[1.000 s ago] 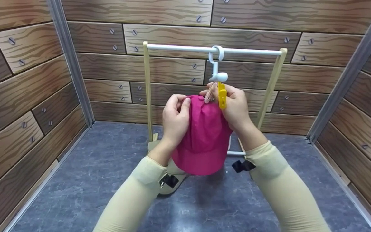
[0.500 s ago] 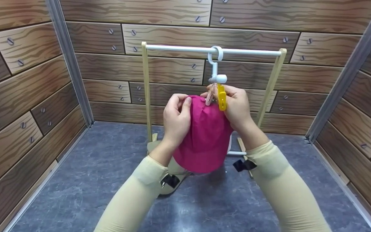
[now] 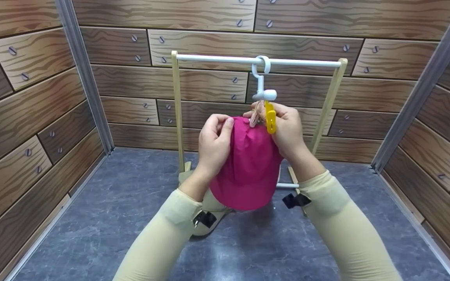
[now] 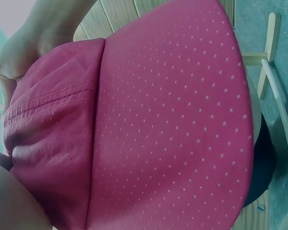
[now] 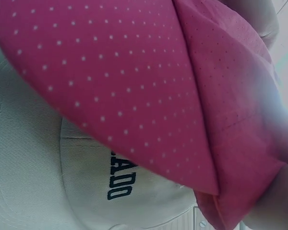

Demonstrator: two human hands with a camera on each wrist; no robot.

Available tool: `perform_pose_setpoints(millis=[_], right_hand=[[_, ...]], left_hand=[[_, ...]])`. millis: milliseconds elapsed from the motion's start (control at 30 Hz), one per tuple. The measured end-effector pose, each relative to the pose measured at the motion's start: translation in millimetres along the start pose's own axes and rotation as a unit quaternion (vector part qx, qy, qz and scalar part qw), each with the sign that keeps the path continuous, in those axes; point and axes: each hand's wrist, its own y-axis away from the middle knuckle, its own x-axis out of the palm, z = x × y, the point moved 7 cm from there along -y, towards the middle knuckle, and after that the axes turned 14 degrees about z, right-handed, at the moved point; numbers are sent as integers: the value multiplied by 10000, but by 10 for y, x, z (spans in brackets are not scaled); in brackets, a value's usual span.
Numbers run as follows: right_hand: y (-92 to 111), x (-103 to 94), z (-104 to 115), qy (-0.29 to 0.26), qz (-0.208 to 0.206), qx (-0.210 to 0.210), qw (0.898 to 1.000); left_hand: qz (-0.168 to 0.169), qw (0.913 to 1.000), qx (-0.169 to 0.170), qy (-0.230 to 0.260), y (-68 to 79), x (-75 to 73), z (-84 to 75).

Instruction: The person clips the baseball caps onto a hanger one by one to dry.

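Observation:
A magenta baseball cap (image 3: 248, 164) hangs in front of the rack, brim downward. My left hand (image 3: 214, 144) pinches the left edge of its crown between thumb and fingers. My right hand (image 3: 285, 127) is at the top right of the crown, its fingers around a pale see-through clothespin (image 3: 254, 115); its thumb is mostly hidden. In front of that hand hangs a yellow clothespin (image 3: 270, 119). Both dangle below a white hook hanger (image 3: 261, 82). White dots pattern the brim (image 4: 173, 110) in the left wrist view.
The hanger hooks over the white bar (image 3: 217, 58) of a small wooden rack (image 3: 177, 113). A beige cap (image 3: 209, 212) with dark lettering lies below on the grey floor (image 3: 139, 187), partly hidden. Wood-patterned walls (image 3: 123, 82) surround the space.
Both hands keep their hold. The magenta cap has shifted very slightly to the right, and the clothespins have swayed a little.

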Motion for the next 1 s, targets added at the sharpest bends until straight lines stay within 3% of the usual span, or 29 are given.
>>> perform_pose_setpoints(millis=[300, 600, 1000], right_hand=[[-13, -28, -42, -113, -142, 33, 9998], [-16, -81, -62, 191, -367, 62, 9991], [46, -115, -122, 30, -318, -90, 9994]], left_hand=[[13, 9999, 39, -152, -13, 19, -7], [59, 9998, 172, -31, -15, 32, -10], [279, 9989, 226, -310, 51, 63, 3]])
